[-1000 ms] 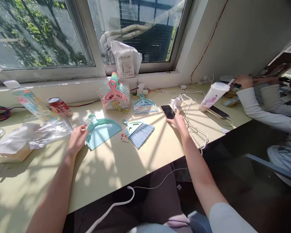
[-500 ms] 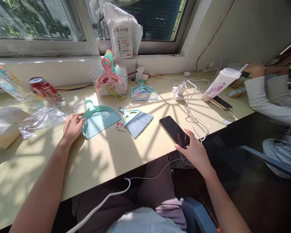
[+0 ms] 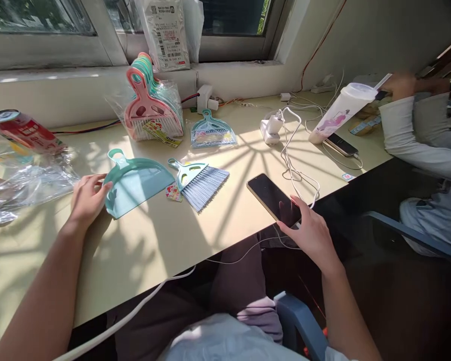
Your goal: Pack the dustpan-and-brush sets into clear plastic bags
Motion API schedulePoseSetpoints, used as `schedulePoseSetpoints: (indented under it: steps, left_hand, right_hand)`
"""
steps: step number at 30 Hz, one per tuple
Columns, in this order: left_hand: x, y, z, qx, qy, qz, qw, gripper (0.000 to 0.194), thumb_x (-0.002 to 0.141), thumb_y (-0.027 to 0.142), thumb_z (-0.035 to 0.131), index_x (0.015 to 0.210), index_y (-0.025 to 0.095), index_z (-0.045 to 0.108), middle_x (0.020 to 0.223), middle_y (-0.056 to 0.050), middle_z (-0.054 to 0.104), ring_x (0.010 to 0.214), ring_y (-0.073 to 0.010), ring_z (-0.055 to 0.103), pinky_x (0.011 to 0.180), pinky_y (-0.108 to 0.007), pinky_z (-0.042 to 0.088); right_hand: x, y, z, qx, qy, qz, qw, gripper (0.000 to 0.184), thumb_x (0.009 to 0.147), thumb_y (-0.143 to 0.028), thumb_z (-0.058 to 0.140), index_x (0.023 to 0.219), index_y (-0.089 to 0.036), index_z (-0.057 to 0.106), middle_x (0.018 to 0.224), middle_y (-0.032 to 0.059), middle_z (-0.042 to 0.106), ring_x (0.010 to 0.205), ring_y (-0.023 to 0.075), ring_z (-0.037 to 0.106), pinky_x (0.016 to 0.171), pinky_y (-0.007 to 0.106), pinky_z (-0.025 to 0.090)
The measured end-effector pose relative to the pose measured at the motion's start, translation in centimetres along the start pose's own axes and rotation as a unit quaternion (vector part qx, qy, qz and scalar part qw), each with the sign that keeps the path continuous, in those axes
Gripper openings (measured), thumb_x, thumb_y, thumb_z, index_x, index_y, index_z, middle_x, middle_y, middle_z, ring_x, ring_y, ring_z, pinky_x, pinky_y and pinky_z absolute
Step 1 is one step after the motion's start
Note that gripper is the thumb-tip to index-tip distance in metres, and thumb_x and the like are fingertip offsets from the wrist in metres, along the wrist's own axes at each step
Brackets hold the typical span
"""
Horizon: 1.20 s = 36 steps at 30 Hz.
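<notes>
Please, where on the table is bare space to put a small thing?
Bare table shows between the brush and the phone, and between the dustpan and the near edge. Crowded: around the red can and plastic bag, and by the charger.

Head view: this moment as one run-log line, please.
left hand: touching dustpan | right hand: gripping phone | brush: lying on table between dustpan and phone

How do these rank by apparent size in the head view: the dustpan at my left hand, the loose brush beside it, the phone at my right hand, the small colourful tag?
1. Dustpan
2. Brush and phone: too alike to rank
3. Tag
</notes>
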<state>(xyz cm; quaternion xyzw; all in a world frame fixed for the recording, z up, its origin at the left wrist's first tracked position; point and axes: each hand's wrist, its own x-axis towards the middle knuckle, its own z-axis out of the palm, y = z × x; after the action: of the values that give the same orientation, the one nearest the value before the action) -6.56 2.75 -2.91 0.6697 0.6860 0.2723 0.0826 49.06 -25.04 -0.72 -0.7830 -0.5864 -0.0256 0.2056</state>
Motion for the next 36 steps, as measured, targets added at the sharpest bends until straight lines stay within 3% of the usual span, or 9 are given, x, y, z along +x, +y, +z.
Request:
schedulePoseSetpoints:
  steps: [9,17,25,28,31,34,36]
  left_hand:
    - [0.1,-0.2,0.2,0.016,-0.015,0.025,0.999,0.048,0.090,0.046,0.053,0.125,0.017,0.071,0.134,-0.015,0.071,0.118,-0.0311,0.069,0.123,-0.053,0.050]
    - [-0.9,1.2,-0.6,0.026,-0.039,0.043,0.998,0.050,0.098,0.047,0.050,0.132,0.016,0.068,0.141,-0.015,0.070,0.124,-0.0307,0.067,0.124,-0.048,0.048]
    - [-0.9,2.2,-0.5,-0.001,-0.021,0.020,1.000,0.036,0.096,0.039,0.059,0.123,0.018,0.071,0.136,-0.012,0.073,0.117,-0.0279,0.069,0.117,-0.044,0.053]
    - [-0.8,2.4,-0.6,-0.035,-0.010,0.013,0.999,0.033,0.095,0.035,0.056,0.117,0.017,0.073,0.131,-0.011,0.077,0.108,-0.0256,0.071,0.110,-0.039,0.056]
    - [-0.6,2.4,-0.6,-0.075,0.014,-0.002,0.997,0.033,0.093,0.031,0.055,0.116,0.015,0.074,0.123,-0.010,0.082,0.102,-0.0244,0.072,0.106,-0.038,0.056]
    - [-0.5,2.5,-0.7,-0.116,0.055,-0.020,0.991,0.037,0.094,0.032,0.054,0.120,0.013,0.073,0.121,-0.011,0.083,0.109,-0.0263,0.073,0.108,-0.039,0.055]
    - [-0.6,3.0,-0.8,-0.116,0.059,-0.014,0.991,0.041,0.097,0.033,0.049,0.125,0.012,0.071,0.121,-0.012,0.082,0.112,-0.0269,0.073,0.107,-0.040,0.056]
  right_hand:
    - [0.2,1.4,0.4,0.015,-0.003,0.027,1.000,0.080,0.095,-0.056,0.067,0.166,-0.025,0.046,0.150,0.0172,0.072,0.134,0.0415,0.071,0.108,0.059,0.058]
    - [3.4,6.3,-0.6,0.019,-0.035,0.131,0.991,0.091,0.092,-0.070,0.066,0.169,-0.026,0.045,0.159,0.0189,0.066,0.139,0.0488,0.066,0.107,0.064,0.057]
    - [4.9,8.4,0.2,0.031,-0.018,0.130,0.991,0.095,0.089,-0.064,0.068,0.169,-0.019,0.043,0.157,0.0238,0.064,0.142,0.0491,0.062,0.112,0.066,0.055]
    - [5.0,7.0,-0.1,0.047,0.014,0.109,0.993,0.089,0.091,-0.062,0.069,0.166,-0.020,0.047,0.163,0.0224,0.059,0.150,0.0460,0.056,0.119,0.065,0.051]
    - [5.9,3.3,-0.7,0.152,0.020,0.034,0.988,0.075,0.098,-0.060,0.064,0.164,-0.025,0.051,0.166,0.0182,0.058,0.154,0.0397,0.054,0.121,0.060,0.052]
    - [8.0,-2.8,0.1,0.258,-0.034,-0.057,0.964,0.061,0.107,-0.058,0.054,0.160,-0.028,0.055,0.160,0.0157,0.065,0.147,0.0345,0.062,0.117,0.055,0.055]
    - [9.9,-8.0,1.7,0.263,-0.072,-0.127,0.954,0.054,0.110,-0.053,0.051,0.156,-0.026,0.060,0.158,0.0150,0.067,0.146,0.0323,0.063,0.119,0.051,0.053]
